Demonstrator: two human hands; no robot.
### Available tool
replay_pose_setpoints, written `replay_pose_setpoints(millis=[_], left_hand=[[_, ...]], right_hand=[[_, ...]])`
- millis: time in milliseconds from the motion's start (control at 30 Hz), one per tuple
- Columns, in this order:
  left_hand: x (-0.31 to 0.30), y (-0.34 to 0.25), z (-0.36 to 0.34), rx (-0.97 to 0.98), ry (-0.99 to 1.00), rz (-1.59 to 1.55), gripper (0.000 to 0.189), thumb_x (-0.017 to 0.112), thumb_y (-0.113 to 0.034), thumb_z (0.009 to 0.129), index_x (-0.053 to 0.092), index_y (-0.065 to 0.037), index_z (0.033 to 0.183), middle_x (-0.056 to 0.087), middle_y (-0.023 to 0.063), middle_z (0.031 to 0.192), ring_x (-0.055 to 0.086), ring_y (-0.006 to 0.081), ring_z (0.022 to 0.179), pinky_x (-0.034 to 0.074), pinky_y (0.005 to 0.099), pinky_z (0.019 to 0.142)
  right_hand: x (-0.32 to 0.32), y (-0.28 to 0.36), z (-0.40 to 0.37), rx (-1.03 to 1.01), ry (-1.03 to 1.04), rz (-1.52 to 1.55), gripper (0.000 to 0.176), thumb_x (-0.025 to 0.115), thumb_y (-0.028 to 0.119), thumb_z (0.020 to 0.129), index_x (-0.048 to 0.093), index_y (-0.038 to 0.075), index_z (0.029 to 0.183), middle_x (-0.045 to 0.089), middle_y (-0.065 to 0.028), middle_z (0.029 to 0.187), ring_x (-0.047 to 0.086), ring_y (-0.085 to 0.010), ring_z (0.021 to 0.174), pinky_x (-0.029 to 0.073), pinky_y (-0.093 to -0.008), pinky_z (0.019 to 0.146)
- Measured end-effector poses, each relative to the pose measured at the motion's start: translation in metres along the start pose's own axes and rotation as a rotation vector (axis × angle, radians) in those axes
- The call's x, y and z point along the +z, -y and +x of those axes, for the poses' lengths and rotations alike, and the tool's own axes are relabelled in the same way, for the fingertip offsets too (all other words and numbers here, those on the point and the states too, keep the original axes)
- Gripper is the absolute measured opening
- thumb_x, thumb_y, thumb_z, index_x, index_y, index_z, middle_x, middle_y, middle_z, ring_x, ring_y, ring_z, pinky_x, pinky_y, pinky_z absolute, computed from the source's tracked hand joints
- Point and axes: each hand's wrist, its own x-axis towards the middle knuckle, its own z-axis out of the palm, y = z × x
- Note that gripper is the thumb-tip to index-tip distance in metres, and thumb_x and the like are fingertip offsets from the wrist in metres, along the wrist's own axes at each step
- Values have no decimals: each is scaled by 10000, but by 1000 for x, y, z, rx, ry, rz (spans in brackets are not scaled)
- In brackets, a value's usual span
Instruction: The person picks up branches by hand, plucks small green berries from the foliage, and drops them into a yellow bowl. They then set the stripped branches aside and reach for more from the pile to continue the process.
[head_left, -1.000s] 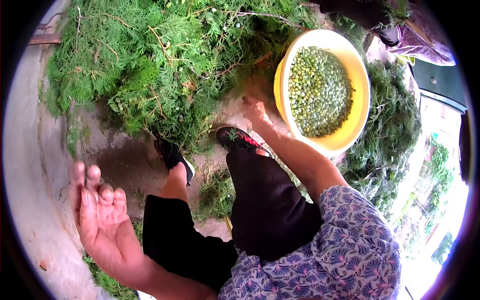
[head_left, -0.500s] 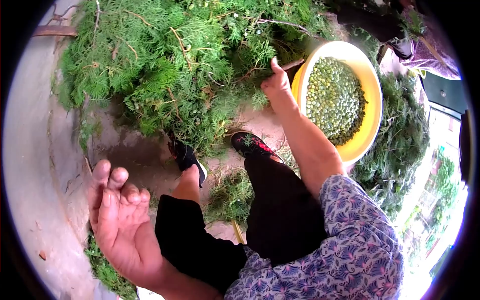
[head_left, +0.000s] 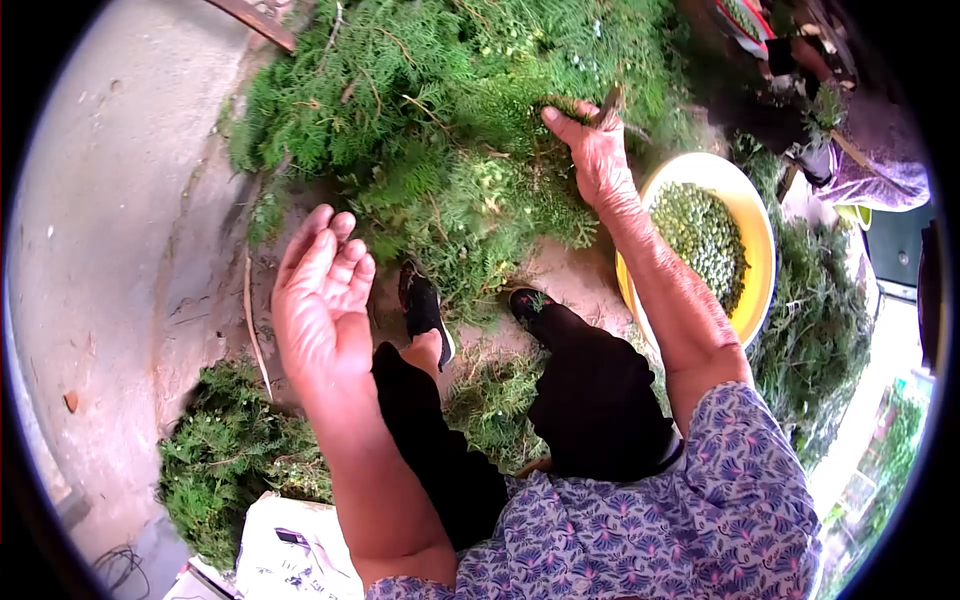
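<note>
My right hand [head_left: 603,160] is closed around the woody end of a cut evergreen branch [head_left: 560,105], with its green sprays reaching over the pile. My left hand [head_left: 322,310] is raised palm up at the left, fingers loosely curved and nothing in it. Under and beyond both hands lies a large heap of feathery evergreen branches [head_left: 400,110]. Close to my right forearm stands a yellow tub [head_left: 757,240], partly covered by that arm. Small round green cones or berries [head_left: 700,225] fill much of it.
Another person's dark sleeve and hand [head_left: 800,60] show at the top right, near a red-rimmed container [head_left: 745,25]. More greenery [head_left: 230,440] lies at lower left beside a white sack [head_left: 290,550]. A wooden bar [head_left: 255,22] juts in at the top left.
My right hand has moved up and taken hold of a branch from the heap. My left hand has shifted right and up, still empty. The camera view has also shifted.
</note>
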Motion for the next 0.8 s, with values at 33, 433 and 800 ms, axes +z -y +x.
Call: replay_pose_setpoints(millis=[33, 433, 800], left_hand=[[-2, 0, 1, 7, -9, -11, 203, 557, -68, 817, 584, -41, 1017, 626, 47, 910, 564, 103, 733, 468, 252, 678], [-16, -6, 2, 22, -35, -103, 159, 549, -77, 830, 567, -52, 986, 622, 49, 869, 571, 109, 707, 477, 248, 651], [2, 15, -18, 176, 164, 159, 170, 564, -50, 811, 588, -12, 975, 626, 72, 836, 575, 122, 656, 454, 232, 608]], right_hand=[[4, 15, 3, -82, 10, -80, 337, 667, 259, 747, 625, 7, 967, 621, -73, 873, 537, -137, 815, 404, -284, 795], [32, 166, -20, -267, -58, -139, 273, 631, 279, 789, 628, 22, 880, 389, 32, 473, 359, -61, 381, 401, -231, 394], [16, 251, -89, -297, 72, -58, 275, 624, 311, 796, 622, 39, 839, 315, 70, 438, 307, -38, 372, 350, -211, 379]])
